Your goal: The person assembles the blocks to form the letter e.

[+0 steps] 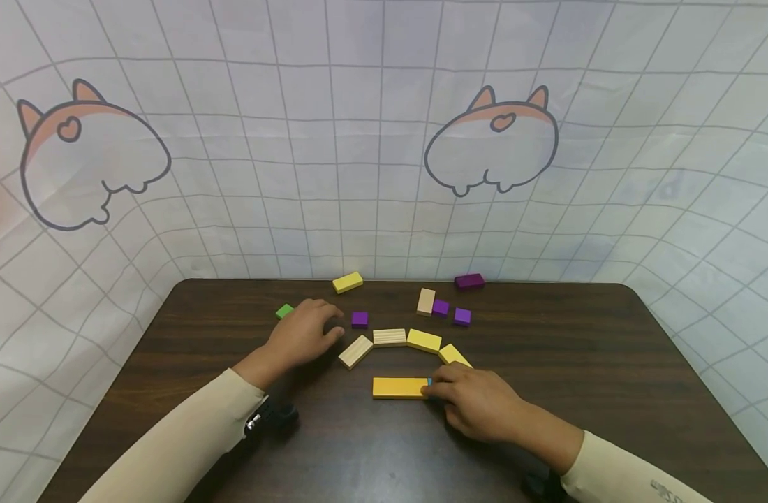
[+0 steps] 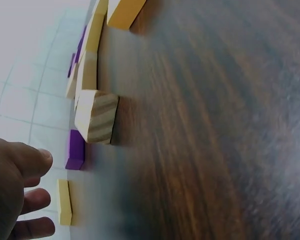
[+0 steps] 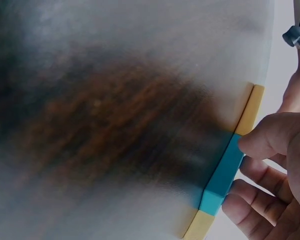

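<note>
My right hand (image 1: 478, 402) holds a blue block (image 3: 222, 175) between thumb and fingers, low at the table. The blue block adjoins the right end of an orange block (image 1: 399, 388); the hand hides most of it in the head view. Past it, an arc holds two plain wooden blocks (image 1: 355, 351) and two yellow blocks (image 1: 424, 341). My left hand (image 1: 302, 335) hovers left of the arc with loosely bent fingers and nothing in them. A green block (image 1: 285, 311) lies beside it, partly covered. A purple block (image 2: 75, 149) is near its fingertips.
Toward the back of the dark wooden table (image 1: 579, 349) lie a yellow block (image 1: 348, 282), a plain wooden block (image 1: 426, 302), two small purple blocks (image 1: 462, 317) and a dark purple block (image 1: 469, 281). A gridded cloth (image 1: 384, 175) hangs behind and beside the table.
</note>
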A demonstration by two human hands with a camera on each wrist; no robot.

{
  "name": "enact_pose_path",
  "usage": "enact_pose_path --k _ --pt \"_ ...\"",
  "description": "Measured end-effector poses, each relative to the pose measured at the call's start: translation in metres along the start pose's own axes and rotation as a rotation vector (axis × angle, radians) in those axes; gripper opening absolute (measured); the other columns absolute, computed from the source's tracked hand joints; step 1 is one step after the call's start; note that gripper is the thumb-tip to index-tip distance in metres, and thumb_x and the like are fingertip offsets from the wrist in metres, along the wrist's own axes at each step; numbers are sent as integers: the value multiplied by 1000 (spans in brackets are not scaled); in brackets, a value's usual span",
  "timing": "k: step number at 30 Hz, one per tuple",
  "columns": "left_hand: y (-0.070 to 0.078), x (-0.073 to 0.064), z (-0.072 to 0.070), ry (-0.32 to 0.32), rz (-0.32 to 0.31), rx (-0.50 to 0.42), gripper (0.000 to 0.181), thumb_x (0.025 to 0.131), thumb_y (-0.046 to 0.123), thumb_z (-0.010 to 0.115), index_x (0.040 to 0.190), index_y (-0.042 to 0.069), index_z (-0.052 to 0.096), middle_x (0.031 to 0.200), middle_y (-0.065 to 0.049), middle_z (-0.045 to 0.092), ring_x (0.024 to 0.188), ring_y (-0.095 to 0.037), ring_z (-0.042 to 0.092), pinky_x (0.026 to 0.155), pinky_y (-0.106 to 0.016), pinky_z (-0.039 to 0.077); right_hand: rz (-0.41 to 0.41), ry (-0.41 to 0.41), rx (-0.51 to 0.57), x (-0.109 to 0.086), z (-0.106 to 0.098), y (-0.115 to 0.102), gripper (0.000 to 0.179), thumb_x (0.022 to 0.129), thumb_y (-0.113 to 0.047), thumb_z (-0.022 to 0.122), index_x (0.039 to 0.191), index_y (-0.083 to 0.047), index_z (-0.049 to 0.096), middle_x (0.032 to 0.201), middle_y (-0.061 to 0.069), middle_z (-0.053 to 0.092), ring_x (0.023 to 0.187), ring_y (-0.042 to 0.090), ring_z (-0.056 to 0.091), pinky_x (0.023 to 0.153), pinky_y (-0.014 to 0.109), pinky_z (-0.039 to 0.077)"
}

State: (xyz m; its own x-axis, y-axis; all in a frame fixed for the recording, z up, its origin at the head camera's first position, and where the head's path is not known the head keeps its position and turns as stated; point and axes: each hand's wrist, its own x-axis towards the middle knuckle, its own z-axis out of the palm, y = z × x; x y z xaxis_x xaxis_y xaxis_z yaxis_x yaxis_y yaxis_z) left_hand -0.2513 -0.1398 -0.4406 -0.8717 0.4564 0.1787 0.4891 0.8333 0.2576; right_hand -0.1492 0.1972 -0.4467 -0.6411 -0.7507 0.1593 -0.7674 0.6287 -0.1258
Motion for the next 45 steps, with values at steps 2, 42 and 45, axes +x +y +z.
enact_pose_path --k 2,42,45 --pt "-3 2 0 12 2 20 32 94 28 75 118 7 73 118 -9 70 113 -32 63 94 -48 52 -2 2 -3 0 1 0 40 84 -6 71 121 -18 75 111 -1 62 96 14 62 63 30 54" --pt "-69 -24 -4 23 -237 -19 38 93 31 74 116 1 72 125 -24 61 106 -40 60 84 -54 51 15 -3 -13 -1 3 1 38 85 -7 71 120 -19 76 112 -2 63 96 13 62 63 30 55" --pt "-68 -25 -5 29 -235 -23 38 93 30 75 116 1 72 124 -26 61 108 -42 60 85 -55 51 16 -3 -11 0 3 1 37 85 -7 72 120 -19 76 112 -2 63 96 14 62 64 31 55"
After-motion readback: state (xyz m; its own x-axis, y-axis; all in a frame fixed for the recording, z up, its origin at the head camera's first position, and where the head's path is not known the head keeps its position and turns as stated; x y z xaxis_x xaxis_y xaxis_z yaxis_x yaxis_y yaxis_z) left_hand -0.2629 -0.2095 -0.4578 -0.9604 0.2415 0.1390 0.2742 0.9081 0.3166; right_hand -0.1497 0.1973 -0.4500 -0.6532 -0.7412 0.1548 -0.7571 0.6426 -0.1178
